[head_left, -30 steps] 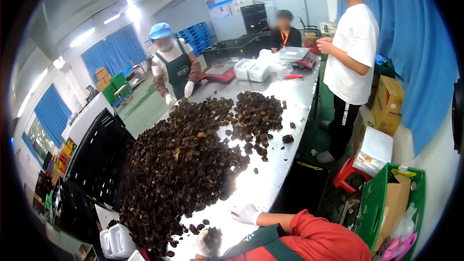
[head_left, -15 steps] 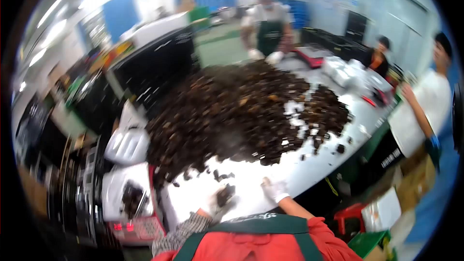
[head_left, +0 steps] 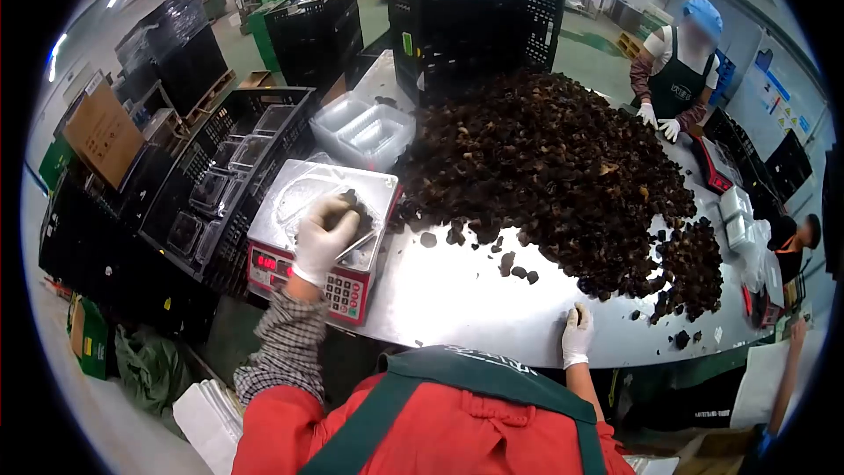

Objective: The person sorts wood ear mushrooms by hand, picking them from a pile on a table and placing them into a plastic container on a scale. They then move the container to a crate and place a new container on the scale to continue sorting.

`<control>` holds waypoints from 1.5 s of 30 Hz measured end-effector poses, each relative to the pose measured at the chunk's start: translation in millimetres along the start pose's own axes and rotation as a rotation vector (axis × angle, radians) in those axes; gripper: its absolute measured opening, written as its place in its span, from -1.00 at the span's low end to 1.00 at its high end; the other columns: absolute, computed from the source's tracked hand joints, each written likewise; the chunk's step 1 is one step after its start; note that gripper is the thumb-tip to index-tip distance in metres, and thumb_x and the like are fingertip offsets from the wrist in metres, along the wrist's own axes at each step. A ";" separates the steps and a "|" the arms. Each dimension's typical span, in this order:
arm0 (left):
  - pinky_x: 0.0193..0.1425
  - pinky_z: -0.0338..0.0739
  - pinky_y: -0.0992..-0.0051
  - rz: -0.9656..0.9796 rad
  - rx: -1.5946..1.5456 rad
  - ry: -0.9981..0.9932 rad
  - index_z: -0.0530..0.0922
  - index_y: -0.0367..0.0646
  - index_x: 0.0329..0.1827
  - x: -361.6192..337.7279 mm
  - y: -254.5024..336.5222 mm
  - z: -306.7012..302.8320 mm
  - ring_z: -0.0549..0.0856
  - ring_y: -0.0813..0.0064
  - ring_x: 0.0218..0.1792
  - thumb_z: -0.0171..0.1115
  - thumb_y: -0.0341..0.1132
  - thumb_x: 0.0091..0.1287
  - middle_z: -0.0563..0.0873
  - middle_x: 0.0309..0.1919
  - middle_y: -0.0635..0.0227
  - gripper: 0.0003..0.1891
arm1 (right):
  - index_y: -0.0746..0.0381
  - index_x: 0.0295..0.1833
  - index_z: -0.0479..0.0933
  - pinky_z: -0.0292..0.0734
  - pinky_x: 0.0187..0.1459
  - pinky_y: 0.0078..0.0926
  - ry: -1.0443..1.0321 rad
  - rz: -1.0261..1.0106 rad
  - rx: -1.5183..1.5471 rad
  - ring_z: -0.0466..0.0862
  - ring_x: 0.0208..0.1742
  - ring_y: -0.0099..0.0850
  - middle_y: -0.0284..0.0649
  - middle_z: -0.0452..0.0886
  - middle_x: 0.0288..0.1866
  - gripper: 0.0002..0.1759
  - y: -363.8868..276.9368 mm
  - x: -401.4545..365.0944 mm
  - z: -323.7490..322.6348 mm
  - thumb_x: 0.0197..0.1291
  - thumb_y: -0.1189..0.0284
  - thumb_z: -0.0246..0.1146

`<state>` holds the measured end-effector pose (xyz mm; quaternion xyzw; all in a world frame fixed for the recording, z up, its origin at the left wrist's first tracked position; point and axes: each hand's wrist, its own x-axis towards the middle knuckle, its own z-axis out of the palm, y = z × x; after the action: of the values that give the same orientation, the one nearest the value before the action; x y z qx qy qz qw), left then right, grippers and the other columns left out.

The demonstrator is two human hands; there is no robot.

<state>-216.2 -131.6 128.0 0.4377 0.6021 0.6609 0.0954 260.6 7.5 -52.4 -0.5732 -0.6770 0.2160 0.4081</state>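
Pinching with thumb and bent fingers, the left hand point(head_left: 325, 237), white-gloved, is gripping a small clump of dark dried fungus point(head_left: 353, 202) above the digital scale point(head_left: 347, 295). Its fingers are closing around the clump, leaving only a narrow gap, and the hand is partly hiding the clear plastic tray point(head_left: 374, 230) lying on the weighing plate. The right hand point(head_left: 578, 332), also gloved, is resting near the front edge of the steel table point(head_left: 457, 299), its fingers curling inward; I cannot tell whether they are pinching anything.

Most of the fungus is lying in a broad heap point(head_left: 554, 167) beyond the hands, with loose pieces point(head_left: 519, 272) scattering onto the bare metal between the heap and the right hand. Stacked clear trays point(head_left: 365, 130) are standing just behind the scale, and a co-worker point(head_left: 677, 79) is standing at the far side of the heap.

To my eye, pieces could be slipping out past the tray rim if the fingers loosen off-centre. A wrist or glove pressing on the plate could be throwing the reading off, and a sleeve catching the tray could be tipping it.
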 end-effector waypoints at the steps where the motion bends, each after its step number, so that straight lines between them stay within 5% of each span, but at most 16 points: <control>1: -0.19 0.59 0.48 0.119 0.249 0.023 0.60 -0.27 -0.25 10.2 -4.2 -17.8 0.68 0.42 -0.30 0.36 -0.45 0.13 0.70 -0.25 0.26 -0.84 | 0.37 0.07 0.52 0.46 0.10 -0.35 -0.023 0.031 0.058 0.59 0.00 -0.20 -0.05 0.59 -0.03 -0.73 -1.6 -2.8 5.5 0.36 0.43 0.12; 3: -0.15 0.59 0.40 0.256 0.564 0.086 0.61 -0.24 -0.33 23.8 -24.2 -44.5 0.69 0.19 -0.26 0.40 -0.43 0.05 0.69 -0.24 0.14 -0.83 | 0.39 0.09 0.49 0.42 0.18 -0.38 -0.082 0.073 0.124 0.56 0.07 -0.22 -0.05 0.57 -0.01 -0.72 1.3 -5.8 18.2 0.37 0.47 0.10; 4: -0.09 0.56 0.33 0.220 0.604 0.054 0.60 -0.22 -0.37 26.7 -40.2 -55.3 0.67 0.14 -0.23 0.40 -0.39 0.04 0.67 -0.27 0.14 -0.84 | 0.38 0.10 0.48 0.48 0.05 -0.44 -0.059 0.002 0.175 0.58 -0.06 -0.31 -0.11 0.59 -0.08 -0.73 -3.2 -6.1 26.1 0.39 0.47 0.07; 8: 0.03 0.49 0.27 0.137 0.717 -0.177 0.61 -0.19 -0.39 22.1 -90.0 -78.7 0.65 0.14 -0.13 0.40 -0.31 0.04 0.67 -0.25 0.17 -0.83 | 0.35 0.10 0.51 0.45 -0.32 -0.66 -0.191 0.320 0.512 0.52 -0.35 -0.60 -0.27 0.62 -0.25 -0.70 -108.4 0.6 19.7 0.40 0.41 0.06; 13: 0.12 0.48 0.32 0.142 0.615 -0.202 0.68 -0.22 -0.34 25.6 -46.0 -67.3 0.61 0.12 0.02 0.42 -0.33 0.09 0.67 -0.10 0.06 -0.83 | 0.28 0.07 0.56 0.51 -0.21 -0.58 -0.329 0.501 0.986 0.55 -0.27 -0.55 -0.27 0.61 -0.17 -0.71 -149.3 10.5 31.6 0.44 0.34 0.06; 16: 0.23 0.42 0.37 -0.100 0.397 -0.213 0.68 -0.27 -0.31 25.9 -43.3 -71.2 0.59 0.20 0.14 0.36 -0.35 0.20 0.65 0.08 0.03 -0.85 | 0.25 0.09 0.55 0.51 -0.11 -0.45 -0.456 0.543 1.217 0.57 -0.18 -0.43 -0.24 0.61 -0.07 -0.64 -149.5 12.1 38.4 0.44 0.22 0.06; 18: 0.15 0.49 0.43 0.079 0.409 -0.060 0.65 -0.31 -0.23 24.3 -39.5 -71.6 0.65 0.29 0.05 0.29 -0.36 0.31 0.65 0.08 0.09 -0.84 | 0.23 0.10 0.54 0.49 -0.07 -0.42 -0.508 0.609 1.366 0.57 -0.14 -0.40 -0.24 0.62 -0.05 -0.63 -152.5 12.5 42.8 0.42 0.18 0.08; 22: 0.05 0.50 0.59 0.021 0.121 0.118 0.64 -0.35 -0.17 18.8 -24.2 -76.6 0.63 0.54 -0.07 0.15 -0.46 0.40 0.69 0.00 0.24 -0.87 | 0.19 0.08 0.52 0.46 0.06 -0.37 -0.564 0.672 1.472 0.57 -0.03 -0.37 -0.21 0.59 0.06 -0.70 -155.6 13.1 45.6 0.34 0.25 0.18; 29: 0.12 0.50 0.50 0.035 0.046 0.199 0.63 -0.38 -0.22 -7.5 -4.7 -75.0 0.66 0.44 -0.07 0.07 -0.51 0.41 0.71 -0.12 0.17 -0.83 | 0.23 0.06 0.53 0.54 -0.01 -0.42 -0.578 0.595 1.319 0.62 -0.10 -0.42 -0.22 0.63 -0.03 -0.74 -156.4 12.0 32.9 0.34 0.34 0.20; 34: 0.09 0.49 0.49 0.132 0.102 0.024 0.61 -0.36 -0.26 -26.1 12.8 -47.6 0.63 0.39 -0.06 0.08 -0.58 0.36 0.69 -0.15 0.18 -0.88 | 0.30 -0.05 0.58 0.56 -0.20 -0.59 -0.402 0.530 0.575 0.62 -0.30 -0.57 -0.25 0.68 -0.22 -0.74 -119.3 6.2 -47.6 0.35 0.32 0.18; 36: 0.09 0.49 0.48 0.187 0.114 -0.048 0.61 -0.35 -0.26 -27.9 13.2 -41.0 0.63 0.36 -0.05 0.09 -0.59 0.34 0.69 -0.15 0.16 -0.89 | 0.30 -0.02 0.59 0.57 -0.12 -0.52 -0.526 0.625 0.295 0.67 -0.25 -0.44 -0.18 0.69 -0.22 -0.70 -62.1 -1.5 -112.5 0.27 0.30 0.24; 38: 0.08 0.49 0.47 0.200 0.113 -0.068 0.60 -0.36 -0.27 -27.9 16.7 -32.9 0.63 0.36 -0.07 0.10 -0.59 0.33 0.68 -0.16 0.15 -0.90 | 0.27 0.06 0.58 0.57 -0.01 -0.36 -0.479 0.454 -0.296 0.68 -0.11 -0.22 -0.04 0.67 -0.11 -0.56 -5.1 -34.8 -162.4 0.13 0.23 0.34; 40: 0.07 0.49 0.47 0.200 0.105 -0.093 0.59 -0.36 -0.27 -26.2 18.9 -24.8 0.63 0.36 -0.08 0.10 -0.59 0.33 0.68 -0.16 0.15 -0.91 | 0.23 0.11 0.56 0.50 0.12 -0.25 -0.388 0.462 -0.952 0.61 0.08 -0.08 0.04 0.61 0.04 -0.45 -53.0 -34.4 -170.0 0.02 0.17 0.40; 42: 0.06 0.49 0.47 0.181 0.090 -0.120 0.58 -0.36 -0.28 -27.0 17.9 -16.8 0.63 0.36 -0.09 0.10 -0.60 0.33 0.68 -0.16 0.15 -0.91 | 0.24 0.09 0.57 0.43 0.20 -0.26 -0.270 0.267 -0.608 0.55 0.15 -0.06 0.02 0.59 0.07 -0.49 -21.2 -21.6 -143.5 0.07 0.18 0.37; 44: 0.03 0.48 0.50 0.145 0.044 -0.150 0.56 -0.36 -0.30 -30.4 18.9 -8.0 0.63 0.37 -0.11 0.11 -0.60 0.31 0.67 -0.16 0.15 -0.94 | 0.27 0.04 0.59 0.44 0.18 -0.22 -0.277 0.329 -0.328 0.56 0.10 -0.04 0.04 0.61 -0.01 -0.59 -69.1 5.2 -79.3 0.13 0.26 0.32; 45: 0.02 0.48 0.50 0.150 0.029 -0.168 0.56 -0.36 -0.30 -32.7 19.8 -5.0 0.63 0.38 -0.12 0.11 -0.61 0.31 0.67 -0.17 0.15 -0.94 | 0.27 0.08 0.57 0.45 0.17 -0.22 -0.304 0.111 -0.445 0.57 0.09 -0.05 0.02 0.60 0.00 -0.59 -84.8 14.6 -45.4 0.15 0.29 0.28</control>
<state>-192.1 -161.5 130.8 0.5365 0.5671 0.6185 0.0895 245.9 -7.6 42.6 -0.6460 -0.7288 0.1673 0.1534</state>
